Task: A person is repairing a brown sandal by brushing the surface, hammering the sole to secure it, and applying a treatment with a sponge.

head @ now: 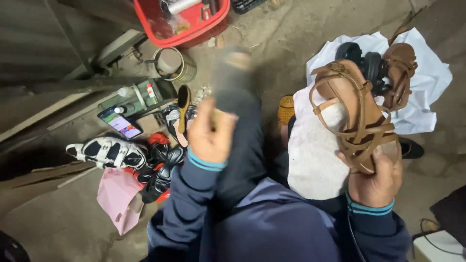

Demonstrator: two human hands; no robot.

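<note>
Lying far out to the left of both hands on the concrete floor (pixel 301 43) are a white strapped sandal (pixel 109 151) and, just beside it toward the person, a heap of black shoes (pixel 160 170) with a pink cloth (pixel 119 196) spread below them. Above that heap a phone (pixel 120 123) with a lit screen lies flat, near a green box (pixel 141 97), a round tin (pixel 170 63) and a red basket (pixel 187 22) further up. A wooden-handled brush (pixel 183 106) stands up just left of the left hand (pixel 208 136), apart from it. The left hand is raised with its fingers curled shut around a small object that is too blurred to name, and a dark smeared shape rises right above the fist. To the right of it, between the two hands, a white cloth (pixel 310 160) drapes over the person's knee. The right hand (pixel 376 182) is clamped on the heel end of a brown strappy sandal (pixel 359 111), thumb on the sole's edge, so the sandal juts up and away from the grip, toe end farthest. Beyond that toe end, a second brown sandal (pixel 400 68) and a black shoe (pixel 369 63) lie on a white sheet (pixel 427 82), well apart from the grip.
</note>
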